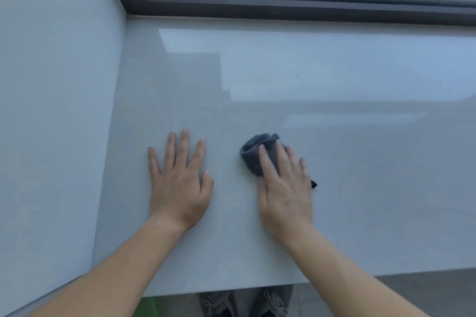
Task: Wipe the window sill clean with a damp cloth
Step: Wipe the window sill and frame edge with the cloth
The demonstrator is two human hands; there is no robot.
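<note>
A wide, glossy pale-grey window sill point(334, 80) fills the view. On it lies a bunched dark-grey cloth point(253, 150), near the front middle. My right hand point(284, 188) presses flat on the cloth with straight fingers; part of the cloth sticks out ahead and left of the fingertips, and a small dark corner shows at the hand's right side. My left hand point(177, 183) rests palm down on the bare sill, fingers spread, about a hand's width left of the cloth.
A pale side wall point(51, 110) closes the sill on the left. The dark window frame point(283, 5) runs along the back, with trees outside. The sill's front edge is near my body; grey shoes point(247, 302) show on the floor below.
</note>
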